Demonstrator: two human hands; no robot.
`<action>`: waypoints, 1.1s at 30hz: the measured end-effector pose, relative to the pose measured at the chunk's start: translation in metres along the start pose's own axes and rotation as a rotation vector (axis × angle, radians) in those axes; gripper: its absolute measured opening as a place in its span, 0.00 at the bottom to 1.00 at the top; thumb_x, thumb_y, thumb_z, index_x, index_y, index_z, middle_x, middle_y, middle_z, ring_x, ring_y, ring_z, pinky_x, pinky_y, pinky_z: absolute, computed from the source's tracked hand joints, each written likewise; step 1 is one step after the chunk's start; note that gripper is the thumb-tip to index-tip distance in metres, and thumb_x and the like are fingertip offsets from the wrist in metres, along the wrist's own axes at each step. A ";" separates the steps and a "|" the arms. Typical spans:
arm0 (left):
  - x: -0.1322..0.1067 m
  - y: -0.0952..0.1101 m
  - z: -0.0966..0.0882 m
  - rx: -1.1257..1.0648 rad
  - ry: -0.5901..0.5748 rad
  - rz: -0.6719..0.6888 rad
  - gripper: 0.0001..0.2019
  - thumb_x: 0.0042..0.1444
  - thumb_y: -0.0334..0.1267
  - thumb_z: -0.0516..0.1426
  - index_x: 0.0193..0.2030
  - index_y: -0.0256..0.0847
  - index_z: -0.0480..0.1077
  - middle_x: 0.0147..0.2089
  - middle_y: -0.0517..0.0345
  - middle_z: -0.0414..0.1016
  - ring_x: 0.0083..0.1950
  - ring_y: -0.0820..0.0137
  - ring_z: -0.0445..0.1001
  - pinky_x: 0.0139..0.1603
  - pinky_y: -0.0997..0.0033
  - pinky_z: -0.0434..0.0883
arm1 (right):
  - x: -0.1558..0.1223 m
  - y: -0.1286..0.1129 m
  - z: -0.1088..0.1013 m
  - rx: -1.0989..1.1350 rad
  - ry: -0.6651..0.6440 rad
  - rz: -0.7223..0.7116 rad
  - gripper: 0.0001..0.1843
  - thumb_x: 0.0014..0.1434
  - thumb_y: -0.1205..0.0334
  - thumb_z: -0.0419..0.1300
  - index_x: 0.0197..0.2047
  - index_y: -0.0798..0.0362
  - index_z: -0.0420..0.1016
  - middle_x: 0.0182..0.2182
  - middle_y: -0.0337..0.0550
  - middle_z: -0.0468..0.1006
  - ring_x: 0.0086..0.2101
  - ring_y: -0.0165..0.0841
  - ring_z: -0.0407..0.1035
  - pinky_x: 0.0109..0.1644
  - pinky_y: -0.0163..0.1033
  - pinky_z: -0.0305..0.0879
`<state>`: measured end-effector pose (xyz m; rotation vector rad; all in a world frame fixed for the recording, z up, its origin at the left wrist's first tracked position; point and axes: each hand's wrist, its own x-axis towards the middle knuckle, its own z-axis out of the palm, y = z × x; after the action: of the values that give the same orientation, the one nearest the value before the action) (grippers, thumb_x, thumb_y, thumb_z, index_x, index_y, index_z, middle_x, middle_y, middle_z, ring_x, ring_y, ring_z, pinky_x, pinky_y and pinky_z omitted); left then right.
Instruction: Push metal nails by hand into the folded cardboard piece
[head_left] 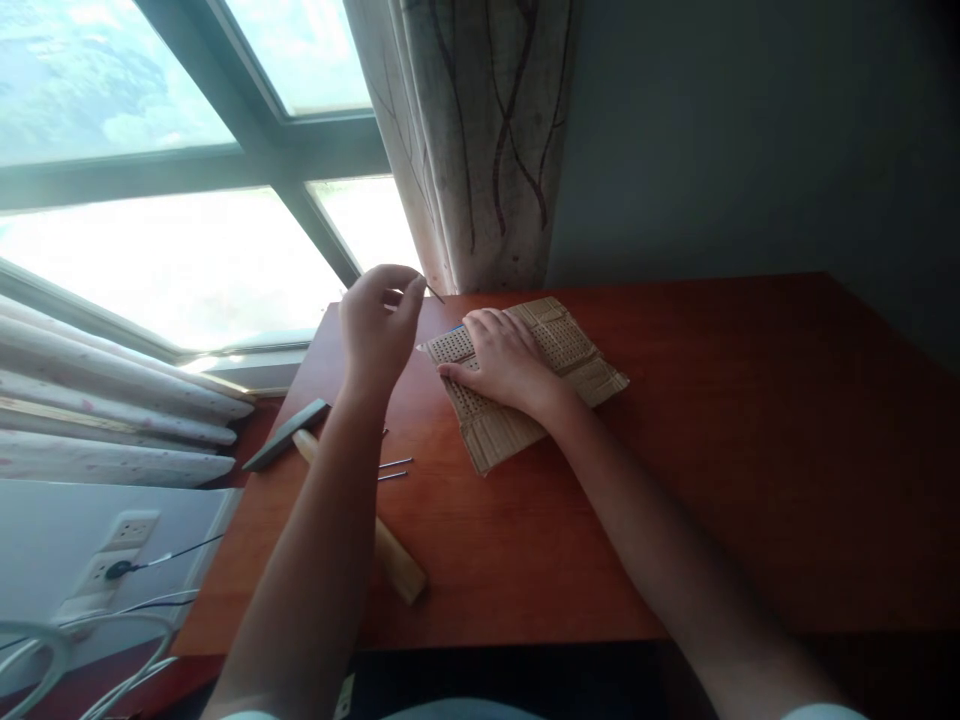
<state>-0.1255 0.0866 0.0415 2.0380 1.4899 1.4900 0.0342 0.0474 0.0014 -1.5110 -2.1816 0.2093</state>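
Note:
My left hand (381,325) is raised above the back left of the table, thumb and fingers pinching a thin dark nail (436,294) that points right and down. Under my right hand (501,355) lies a sheet of corrugated cardboard (577,345), punched with rows of small holes and creased across. The fingers of that hand curl over the sheet near its left edge, the thumb spread toward the front. A small blue edge (454,327) shows beside the fingertips; what it belongs to is hidden. Two more nails (395,470) lie on the table, partly behind my left forearm.
A wooden stick or handle (401,565) lies across the reddish-brown table (510,560), its middle hidden by my left arm. Near the left edge is a grey bar (285,436). Window and curtain (487,150) stand behind; cables (150,640) hang by a wall socket (133,530).

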 end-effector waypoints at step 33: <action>-0.117 -0.058 -0.105 0.525 -0.580 -0.035 0.12 0.64 0.47 0.55 0.42 0.43 0.75 0.39 0.57 0.80 0.33 0.68 0.73 0.35 0.69 0.65 | 0.001 0.001 0.001 0.000 -0.006 0.001 0.38 0.62 0.37 0.59 0.61 0.63 0.70 0.60 0.60 0.72 0.60 0.50 0.63 0.68 0.53 0.53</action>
<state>-0.2414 -0.0186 -0.0166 2.4054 1.7395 0.4225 0.0344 0.0492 0.0000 -1.5132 -2.1860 0.2147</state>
